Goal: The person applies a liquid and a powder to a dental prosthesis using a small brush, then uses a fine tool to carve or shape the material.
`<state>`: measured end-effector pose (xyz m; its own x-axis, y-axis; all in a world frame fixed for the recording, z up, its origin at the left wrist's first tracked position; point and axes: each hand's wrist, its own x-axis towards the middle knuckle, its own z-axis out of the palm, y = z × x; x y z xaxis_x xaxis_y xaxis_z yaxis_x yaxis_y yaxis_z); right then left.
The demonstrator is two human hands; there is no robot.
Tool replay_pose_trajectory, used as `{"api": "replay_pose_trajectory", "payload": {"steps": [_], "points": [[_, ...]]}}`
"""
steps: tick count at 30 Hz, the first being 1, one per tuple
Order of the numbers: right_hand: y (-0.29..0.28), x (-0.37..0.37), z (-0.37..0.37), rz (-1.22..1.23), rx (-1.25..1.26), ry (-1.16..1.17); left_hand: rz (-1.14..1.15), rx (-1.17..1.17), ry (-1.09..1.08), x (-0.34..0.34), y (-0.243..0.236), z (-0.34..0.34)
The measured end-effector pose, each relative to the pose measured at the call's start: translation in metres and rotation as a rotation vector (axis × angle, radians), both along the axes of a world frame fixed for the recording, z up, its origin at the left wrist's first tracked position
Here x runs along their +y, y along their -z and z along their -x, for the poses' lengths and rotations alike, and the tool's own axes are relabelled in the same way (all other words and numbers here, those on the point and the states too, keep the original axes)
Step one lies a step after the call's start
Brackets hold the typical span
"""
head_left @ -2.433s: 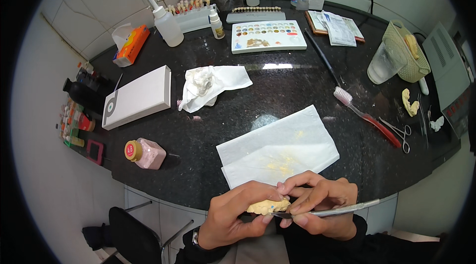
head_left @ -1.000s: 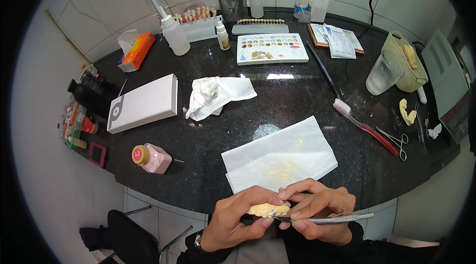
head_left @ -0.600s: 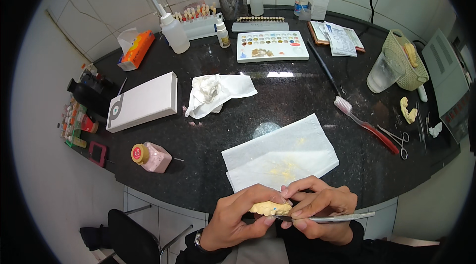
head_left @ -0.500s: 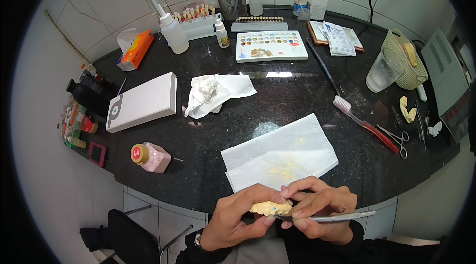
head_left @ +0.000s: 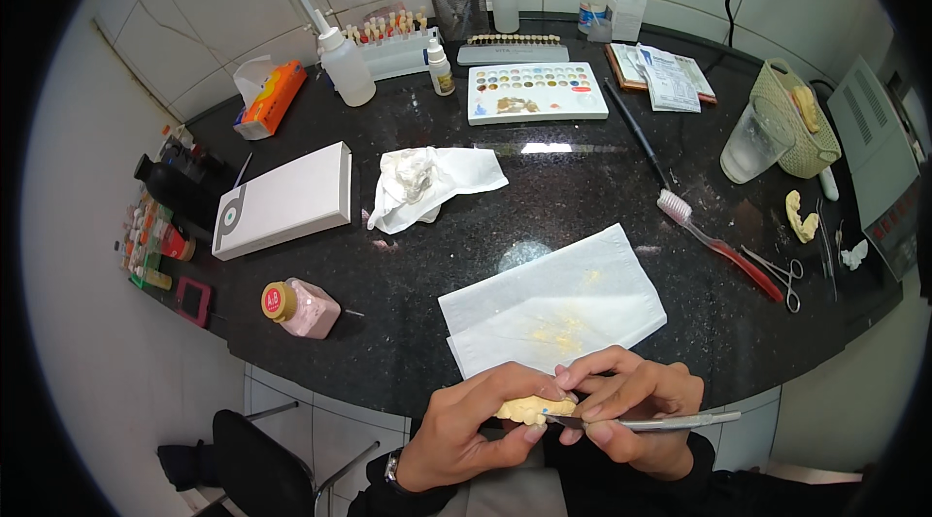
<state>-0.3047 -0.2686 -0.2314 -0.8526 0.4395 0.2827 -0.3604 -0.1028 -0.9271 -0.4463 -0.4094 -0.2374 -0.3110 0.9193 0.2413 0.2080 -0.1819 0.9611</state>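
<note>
My left hand (head_left: 473, 428) grips a cream-yellow plaster dental model (head_left: 522, 410) between thumb and fingers, with the row of teeth showing and a small blue mark near its right part. My right hand (head_left: 636, 405) pinches a slim metal knife (head_left: 670, 422) like a pen. Its handle points out to the right and its dark blade rests at the model beside the blue mark. The fingers of both hands meet around the model's right end, hiding part of it. Just beyond the hands lies a folded white paper towel (head_left: 553, 294) with yellow plaster crumbs on it.
On the black stone worktop stand a pink powder bottle (head_left: 309, 309), a white box (head_left: 283, 201) and a crumpled white tissue (head_left: 427, 185). Farther back is a paint palette (head_left: 537, 93). At the right lie a red toothbrush (head_left: 723, 247), scissor-like forceps (head_left: 782, 274) and a plaster arch piece (head_left: 801, 218).
The knife's blade has shifted up from the model's lower edge to beside the blue mark. Both hands keep their hold; the whole view has shifted slightly.
</note>
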Motion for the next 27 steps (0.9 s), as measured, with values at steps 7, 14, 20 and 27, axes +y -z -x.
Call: {"api": "replay_pose_trajectory", "payload": {"steps": [7, 14, 20, 27], "points": [[-0.007, 0.001, 0.001, 0.007, -0.015, -0.027, 0.006, -0.028, 0.029, -0.001, 0.0, 0.0], [0.0, 0.001, -0.001, 0.014, -0.007, 0.002, 0.012, 0.012, 0.03, 0.001, 0.0, 0.001], [-0.006, 0.004, 0.0, -0.003, -0.011, -0.041, 0.017, 0.003, 0.03, 0.001, -0.001, 0.0], [-0.014, -0.002, -0.015, 0.213, -0.008, 0.052, 0.002, 0.076, 0.001, 0.004, 0.0, 0.0]]}}
